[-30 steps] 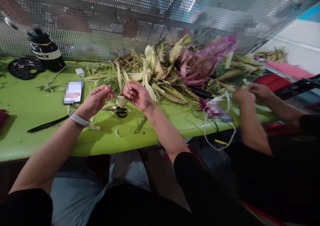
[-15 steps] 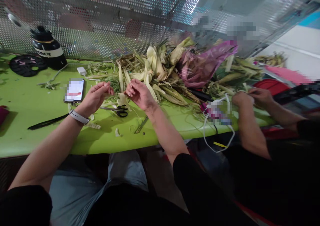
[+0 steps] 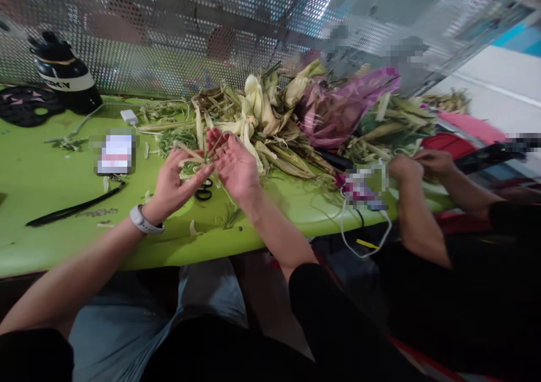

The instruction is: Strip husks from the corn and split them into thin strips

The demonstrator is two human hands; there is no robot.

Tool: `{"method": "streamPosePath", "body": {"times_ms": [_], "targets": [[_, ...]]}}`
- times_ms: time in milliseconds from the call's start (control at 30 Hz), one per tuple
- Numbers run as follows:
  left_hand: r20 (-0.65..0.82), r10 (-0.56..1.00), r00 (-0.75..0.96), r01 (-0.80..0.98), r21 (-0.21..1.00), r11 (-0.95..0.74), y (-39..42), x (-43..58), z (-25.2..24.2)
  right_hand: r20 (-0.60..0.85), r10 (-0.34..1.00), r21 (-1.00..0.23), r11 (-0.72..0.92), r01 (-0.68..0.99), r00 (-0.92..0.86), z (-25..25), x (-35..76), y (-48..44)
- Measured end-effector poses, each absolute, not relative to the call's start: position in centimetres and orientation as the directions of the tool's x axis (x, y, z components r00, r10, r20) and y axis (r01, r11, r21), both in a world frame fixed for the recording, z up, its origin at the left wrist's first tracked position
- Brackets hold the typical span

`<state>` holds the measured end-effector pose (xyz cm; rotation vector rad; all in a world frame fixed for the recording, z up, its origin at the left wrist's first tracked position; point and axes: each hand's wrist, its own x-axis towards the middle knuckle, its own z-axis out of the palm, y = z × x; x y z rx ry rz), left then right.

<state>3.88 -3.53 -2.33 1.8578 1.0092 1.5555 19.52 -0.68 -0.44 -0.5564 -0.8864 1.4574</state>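
Note:
My left hand (image 3: 180, 185), with a white watch on its wrist, has its fingers curled around pale corn husk strips (image 3: 192, 155). My right hand (image 3: 239, 168) meets it from the right, palm turned up and fingers apart, with a thin strip across the fingers. The fingertips of both hands are close together, and some detail there is blurred. Just below them, black-handled scissors (image 3: 203, 190) lie partly hidden on the green table (image 3: 147, 247). Behind my left hand sits a small heap of green shreds (image 3: 175, 140).
Corn husks (image 3: 264, 109) are piled at the back beside a pink plastic bag (image 3: 332, 114). A phone (image 3: 116, 154), black strap (image 3: 76, 206) and black bottle (image 3: 65, 78) stand or lie left. Another person's hands (image 3: 406, 168) work at right near a white cord (image 3: 344, 230).
My hands have come together, and husk strips now show between them. My right hand has turned palm up with its fingers spread. The view has shifted slightly.

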Motion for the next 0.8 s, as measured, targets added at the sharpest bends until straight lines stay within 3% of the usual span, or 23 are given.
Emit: {"method": "streamPosePath", "body": {"times_ms": [100, 200, 367, 433, 500, 567, 667, 733, 800], "targets": [[0.566, 0.823, 0.041, 0.218, 0.799, -0.560, -3.1, 3.9, -2.9, 0.202, 0.975, -0.815, 0.113, -0.569, -0.096, 0.0, 18.8, -1.6], [0.481, 0.877, 0.006, 0.037, 0.876, -0.481, -1.7, 2.9, -2.8, 0.256, 0.958, -0.846, 0.158, -0.509, -0.130, 0.5, 19.5, -1.9], [0.369, 0.929, -0.039, -0.386, 0.851, -0.355, -0.8, 0.1, 0.4, 0.230, 0.791, -0.956, 0.076, -0.282, -0.567, 1.1, 22.1, -1.9], [0.400, 0.912, -0.092, -0.407, 0.821, -0.401, -0.7, -1.0, 1.7, 0.206, 0.742, -0.976, 0.115, -0.183, -0.638, 1.0, 22.7, -1.4], [0.411, 0.908, -0.087, -0.370, 0.832, -0.412, -0.6, -1.8, 2.2, 0.202, 0.793, -0.972, 0.233, -0.020, -0.574, 0.6, 22.6, -0.6], [0.397, 0.916, -0.054, -0.320, 0.862, -0.392, -0.3, -2.3, 2.0, 0.163, 0.840, -0.887, 0.355, 0.296, -0.518, 0.2, 22.2, 0.0], [0.323, 0.946, -0.005, -0.324, 0.895, -0.307, 0.5, -2.6, 1.0, 0.018, 0.823, -0.519, 0.493, 0.698, -0.568, -0.7, 21.3, 0.3], [0.276, 0.961, -0.017, -0.368, 0.892, -0.263, 0.9, -2.6, 0.4, -0.071, 0.807, -0.307, 0.541, 0.783, -0.586, -1.3, 20.8, 0.0], [0.236, 0.972, -0.011, -0.418, 0.882, -0.219, 1.1, -2.6, 0.2, -0.118, 0.805, -0.205, 0.553, 0.807, -0.582, -1.7, 20.3, -0.4]]}}
